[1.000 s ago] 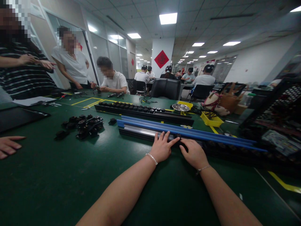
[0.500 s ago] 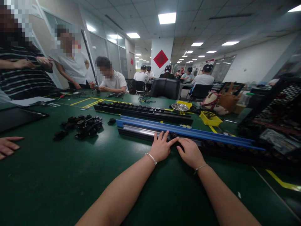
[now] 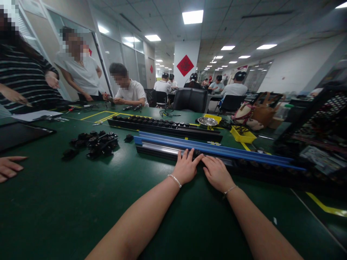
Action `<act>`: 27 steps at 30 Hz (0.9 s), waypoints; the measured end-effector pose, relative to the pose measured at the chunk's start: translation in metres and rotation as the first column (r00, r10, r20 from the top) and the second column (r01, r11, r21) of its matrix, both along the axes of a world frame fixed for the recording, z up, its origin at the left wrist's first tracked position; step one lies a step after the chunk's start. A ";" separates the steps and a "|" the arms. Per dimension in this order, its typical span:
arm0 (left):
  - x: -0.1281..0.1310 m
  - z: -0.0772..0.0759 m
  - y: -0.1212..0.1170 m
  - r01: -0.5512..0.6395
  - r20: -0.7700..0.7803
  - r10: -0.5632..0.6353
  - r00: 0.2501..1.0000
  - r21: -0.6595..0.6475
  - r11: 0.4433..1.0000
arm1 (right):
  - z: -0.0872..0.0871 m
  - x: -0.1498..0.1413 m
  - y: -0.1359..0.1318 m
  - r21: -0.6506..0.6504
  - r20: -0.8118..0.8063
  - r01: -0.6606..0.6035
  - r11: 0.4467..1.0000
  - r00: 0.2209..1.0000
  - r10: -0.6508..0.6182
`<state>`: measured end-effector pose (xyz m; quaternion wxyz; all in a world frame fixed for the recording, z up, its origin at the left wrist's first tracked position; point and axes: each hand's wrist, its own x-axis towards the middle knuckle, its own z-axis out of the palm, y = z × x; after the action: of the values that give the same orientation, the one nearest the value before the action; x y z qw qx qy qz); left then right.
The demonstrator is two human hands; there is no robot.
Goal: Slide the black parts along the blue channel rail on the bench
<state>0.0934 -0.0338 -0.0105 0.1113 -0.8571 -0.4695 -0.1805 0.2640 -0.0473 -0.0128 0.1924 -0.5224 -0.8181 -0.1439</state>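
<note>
A long black rail with a shiny metal strip [image 3: 159,148] lies across the green table, with a blue channel-shaped rail [image 3: 217,148] along its far side. My left hand [image 3: 187,168] rests over the black rail, fingers spread and tips on it. Close by on the right, my right hand [image 3: 218,174] has its fingers stretched out, the tips almost meeting my left index finger. A small black part [image 3: 195,153] sits in the rail just beyond the fingertips; whether either hand touches it is hard to see. More dark parts line the rail's right end.
A heap of black parts [image 3: 101,144] lies to the left. Behind stands another black rail [image 3: 162,126] filled with parts, near a metal bowl [image 3: 207,121] and a yellow bin [image 3: 243,134]. Another person's hand [image 3: 11,168] rests at the left edge. Co-workers are across the table.
My right hand has shifted left toward my left hand, and the small black part has moved slightly left along the rail. The standing person in stripes has lowered and parted their hands.
</note>
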 end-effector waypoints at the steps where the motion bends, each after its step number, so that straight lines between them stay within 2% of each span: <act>1: 0.000 0.000 0.000 -0.006 0.000 0.006 1.000 -0.002 1.000 | 0.000 0.000 0.000 -0.003 -0.001 -0.001 1.000 1.000 0.001; 7: 0.002 -0.001 -0.001 -0.021 0.008 0.021 1.000 0.011 1.000 | -0.001 0.001 0.001 -0.009 -0.024 0.020 1.000 1.000 -0.020; 15: 0.002 -0.001 -0.001 -0.029 0.019 0.029 0.999 0.010 1.000 | -0.007 0.008 0.003 0.109 0.006 0.198 0.974 0.980 -0.200; 27: 0.001 0.001 -0.001 -0.069 0.025 0.069 0.997 -0.020 0.997 | -0.006 0.010 0.003 0.097 0.010 0.196 0.976 0.980 -0.198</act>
<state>0.0940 -0.0350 -0.0096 0.1032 -0.8391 -0.5019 -0.1829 0.2738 -0.0441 -0.0192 0.1937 -0.5896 -0.7565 -0.2063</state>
